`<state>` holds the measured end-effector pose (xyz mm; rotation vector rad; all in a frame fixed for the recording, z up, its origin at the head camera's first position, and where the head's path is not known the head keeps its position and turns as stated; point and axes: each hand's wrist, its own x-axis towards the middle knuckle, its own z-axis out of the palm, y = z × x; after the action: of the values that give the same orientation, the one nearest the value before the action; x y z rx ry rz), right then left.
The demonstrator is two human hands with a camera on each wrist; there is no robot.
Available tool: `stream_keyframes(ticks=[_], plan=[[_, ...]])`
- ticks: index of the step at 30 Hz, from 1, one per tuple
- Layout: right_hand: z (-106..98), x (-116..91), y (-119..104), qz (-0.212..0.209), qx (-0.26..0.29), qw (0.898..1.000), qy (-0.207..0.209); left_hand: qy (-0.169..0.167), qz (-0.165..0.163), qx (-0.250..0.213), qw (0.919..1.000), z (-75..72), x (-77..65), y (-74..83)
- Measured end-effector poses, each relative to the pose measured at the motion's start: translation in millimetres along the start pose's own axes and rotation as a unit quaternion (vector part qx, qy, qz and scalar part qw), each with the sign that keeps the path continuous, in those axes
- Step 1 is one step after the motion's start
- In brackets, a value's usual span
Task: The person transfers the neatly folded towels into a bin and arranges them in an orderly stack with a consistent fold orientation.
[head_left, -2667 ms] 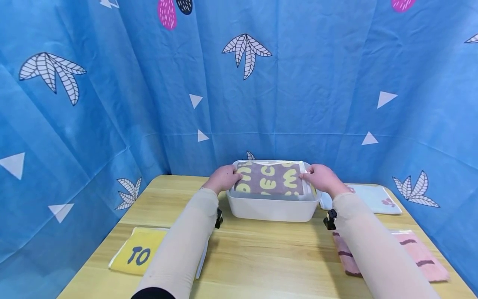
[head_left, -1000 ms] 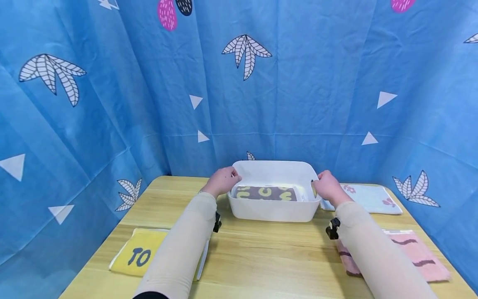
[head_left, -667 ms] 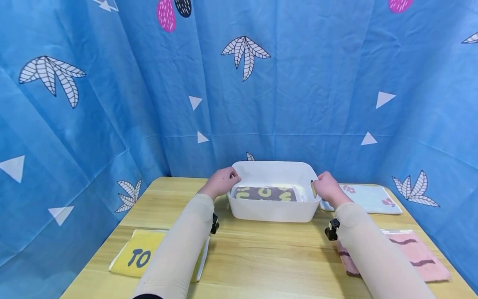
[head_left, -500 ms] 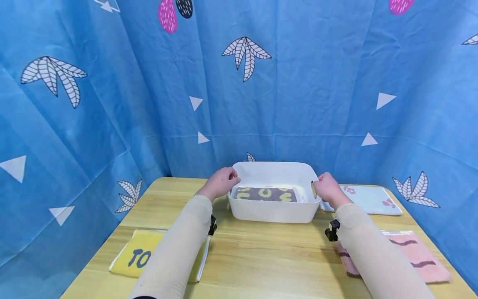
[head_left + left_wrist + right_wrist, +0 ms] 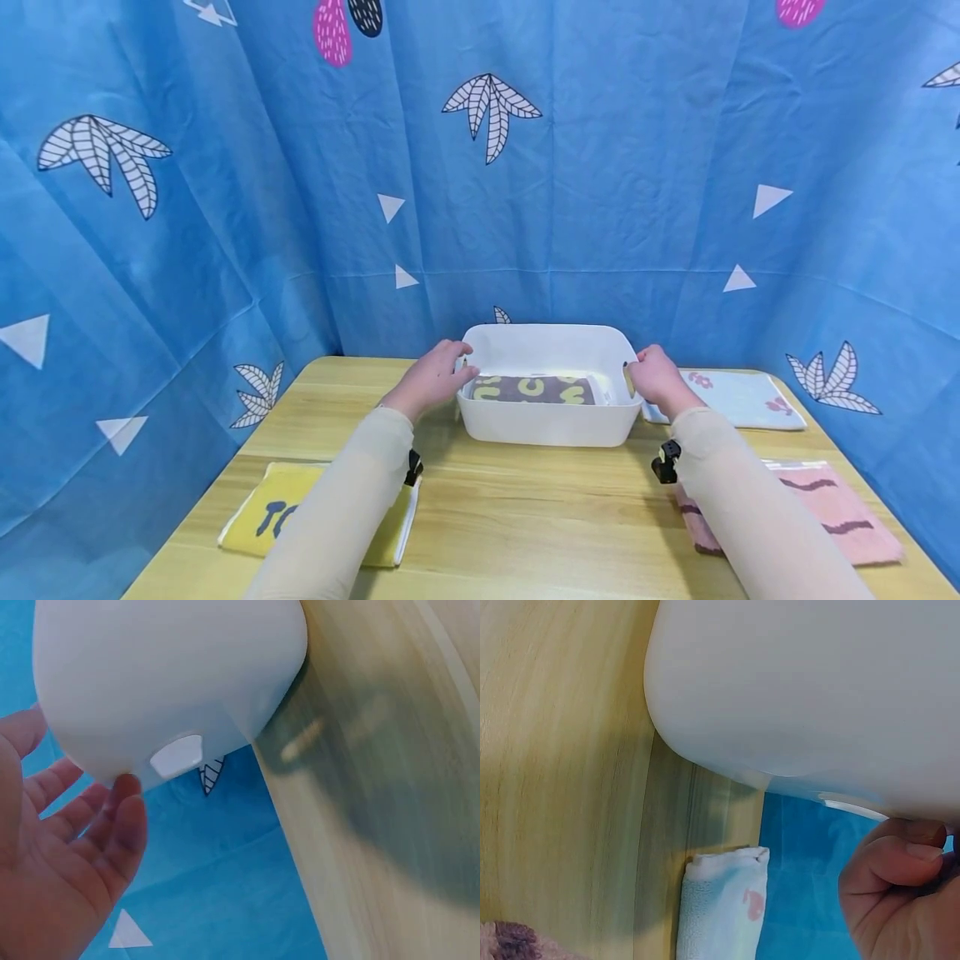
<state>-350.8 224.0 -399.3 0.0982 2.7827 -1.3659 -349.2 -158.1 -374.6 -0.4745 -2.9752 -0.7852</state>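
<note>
Towel, oblong grey-yellow cloth: lay in rounded white plastic basket. Newly spread left hand at nine o'clock, suggesting finished placement; pinched basket with right hand at three.

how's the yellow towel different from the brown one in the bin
Colour: the yellow cloth towel has dark letters; the greyish-brown cloth towel has yellow ones. Place: the yellow towel lies on the pale wooden table, the brown towel inside the white rectangular bin. Cover: the cream left sleeve partly hides the yellow towel, the bin's front wall the brown one. Both bear lettering.
</note>
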Motion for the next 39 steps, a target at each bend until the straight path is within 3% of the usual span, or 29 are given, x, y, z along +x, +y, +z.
stream_keyframes(ticks=[15, 25, 35, 39], plan=[[2, 0, 1, 0.006, -0.001, 1.000, 0.000, -0.024, 0.040, 0.049, 0.9977, -8.0, -38.8, 1.0], [3, 1, 3, 0.006, 0.003, 1.000, 0.001, -0.011, 0.059, 0.089, 0.9943, -10.9, -76.7, -11.1], [3, -2, 1, 0.005, -0.001, 1.000, 0.002, 0.008, 0.090, 0.160, 0.9830, -7.4, -122.0, -27.3], [2, -3, 0, 0.003, -0.004, 1.000, 0.004, 0.010, 0.082, 0.166, 0.9826, -4.1, -137.2, -30.9]])
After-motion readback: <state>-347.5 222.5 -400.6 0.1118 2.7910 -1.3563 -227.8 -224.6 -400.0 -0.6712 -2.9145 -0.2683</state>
